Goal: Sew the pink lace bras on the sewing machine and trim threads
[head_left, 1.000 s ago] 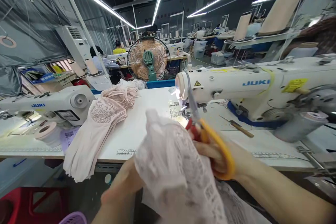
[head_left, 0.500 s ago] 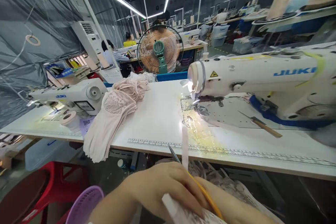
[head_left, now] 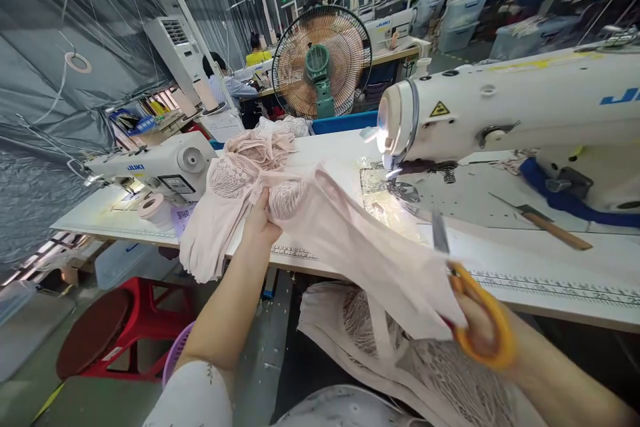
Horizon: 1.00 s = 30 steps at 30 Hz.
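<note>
A pale pink lace bra (head_left: pixel 350 233) is stretched across the table's front edge between my two hands. My left hand (head_left: pixel 260 221) is closed on its cup end, beside a pile of similar bras (head_left: pixel 213 227). At the bra's other end, my right hand (head_left: pixel 477 323) grips orange-handled scissors (head_left: pixel 493 320), with the blades pointing up and away. The tip of the bra's band lies at the same hand; its fingers are partly hidden. More pink lace fabric (head_left: pixel 340 327) rests below, over my lap.
A white sewing machine (head_left: pixel 450 113) stands on the right with its lamp lit; a wooden-handled blade (head_left: pixel 557 227) lies by it. Another sewing machine (head_left: pixel 165 163) and a thread cone (head_left: pixel 155 210) are on the left. A fan (head_left: pixel 323 63) stands behind; a red stool (head_left: pixel 135 320) is lower left.
My hands have moved apart from low at the table edge. The left went up and left to the pile with the bra's end; the right went right with the scissors. The view has shifted.
</note>
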Available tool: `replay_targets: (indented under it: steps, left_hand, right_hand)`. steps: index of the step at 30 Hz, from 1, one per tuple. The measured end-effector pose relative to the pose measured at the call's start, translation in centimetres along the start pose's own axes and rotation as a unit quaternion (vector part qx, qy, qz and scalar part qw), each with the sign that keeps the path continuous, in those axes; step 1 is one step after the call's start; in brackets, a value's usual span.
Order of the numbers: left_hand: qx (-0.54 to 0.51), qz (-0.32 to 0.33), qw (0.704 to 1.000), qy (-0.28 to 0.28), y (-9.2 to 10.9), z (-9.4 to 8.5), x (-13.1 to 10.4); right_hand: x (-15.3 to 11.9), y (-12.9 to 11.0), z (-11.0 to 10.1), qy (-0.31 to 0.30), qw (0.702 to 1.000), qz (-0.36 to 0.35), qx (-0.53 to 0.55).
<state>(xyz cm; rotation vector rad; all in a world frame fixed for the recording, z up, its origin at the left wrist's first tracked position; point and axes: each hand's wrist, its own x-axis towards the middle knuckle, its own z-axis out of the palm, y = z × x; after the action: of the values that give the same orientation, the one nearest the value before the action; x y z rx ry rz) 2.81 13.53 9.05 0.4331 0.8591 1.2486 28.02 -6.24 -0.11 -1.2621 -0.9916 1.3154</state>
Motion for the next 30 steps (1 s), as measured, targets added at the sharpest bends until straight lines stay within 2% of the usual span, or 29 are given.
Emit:
replay_targets:
  steps: [2,4,6,8,10,15,19,23,25,26,30]
  left_hand:
    - [-0.006,-0.013,0.999,0.044,-0.4,-1.0,2.0]
    - [-0.008,-0.015,0.998,0.066,-1.1,-2.2,3.1]
    - [-0.008,-0.015,0.997,0.07,-1.7,-3.1,3.3]
    - [-0.008,-0.016,0.998,0.053,-1.9,-3.6,2.6]
    - [-0.005,-0.012,1.0,0.007,-1.8,-3.7,1.5]
    - [0.027,0.03,0.993,-0.106,-1.2,-3.4,-1.2]
    - [0.068,0.087,0.985,-0.135,-1.0,-3.4,-2.4]
    - [0.09,0.136,0.977,-0.138,-1.0,-4.0,-3.3]
    - [0.102,0.128,0.975,-0.147,-1.5,-4.2,-3.8]
    - [0.107,0.113,0.977,-0.148,-1.9,-4.2,-4.1]
    - [0.096,-0.002,0.99,-0.102,-4.2,-3.5,-5.1]
  right_hand:
    - [0.1,-0.7,-1.8,0.046,0.998,0.044,0.013]
    - [-0.3,-1.6,-3.3,0.103,0.993,0.059,-0.024]
    - [-0.8,-2.6,-4.2,0.151,0.983,0.025,-0.098]
    - [-0.8,-3.7,-4.2,0.178,0.973,-0.015,-0.145]
    - [-0.1,-4.8,-3.2,0.158,0.974,-0.046,-0.159]
    - [3.8,-7.8,2.0,0.002,0.989,-0.087,-0.12]
    - [5.6,-9.4,5.6,-0.027,0.986,-0.118,-0.118]
    - [5.7,-9.6,6.6,-0.076,0.991,-0.082,-0.066]
    - [5.7,-9.7,6.5,-0.096,0.992,-0.075,-0.042]
    - [5.8,-9.9,6.4,-0.088,0.992,-0.081,-0.049]
    - [6.3,-12.0,6.7,-0.047,0.98,-0.177,-0.08]
